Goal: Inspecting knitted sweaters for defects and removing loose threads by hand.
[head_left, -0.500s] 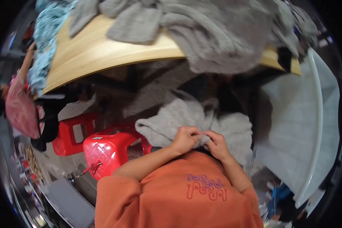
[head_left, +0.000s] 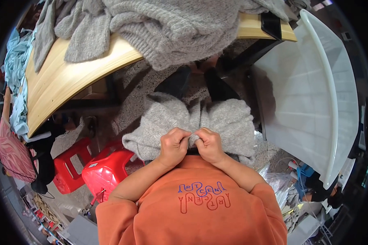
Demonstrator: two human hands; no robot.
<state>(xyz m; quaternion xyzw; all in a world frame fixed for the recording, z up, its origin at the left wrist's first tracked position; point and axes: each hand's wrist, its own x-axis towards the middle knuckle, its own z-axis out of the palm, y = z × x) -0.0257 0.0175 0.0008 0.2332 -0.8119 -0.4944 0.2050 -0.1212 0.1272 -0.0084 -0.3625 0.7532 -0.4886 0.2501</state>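
Note:
A grey knitted garment (head_left: 163, 118) lies bunched across my lap, draped over both thighs. My left hand (head_left: 175, 148) is closed, thumb against curled fingers, pinching the garment's near edge. Right beside it, my right hand (head_left: 208, 145) grips the same edge in a similar pinch. A short stretch of knit shows between the two thumbs. Both forearms rest close to my orange sweatshirt. More grey knitwear (head_left: 184, 28) is heaped on the wooden table (head_left: 55, 85) ahead of me, with part of it hanging over the near edge.
Light blue cloth (head_left: 18, 61) hangs off the table's left end, near a person in a pink patterned top (head_left: 14, 151). Two red plastic stools, one nearer (head_left: 106, 169) and one behind (head_left: 71, 173), stand at my left. A large white bin (head_left: 302, 98) stands at my right.
My view has shifted, so the table and stools sit further left. My hands have moved slightly apart and turned more knuckles-up, still gripping the garment's edge.

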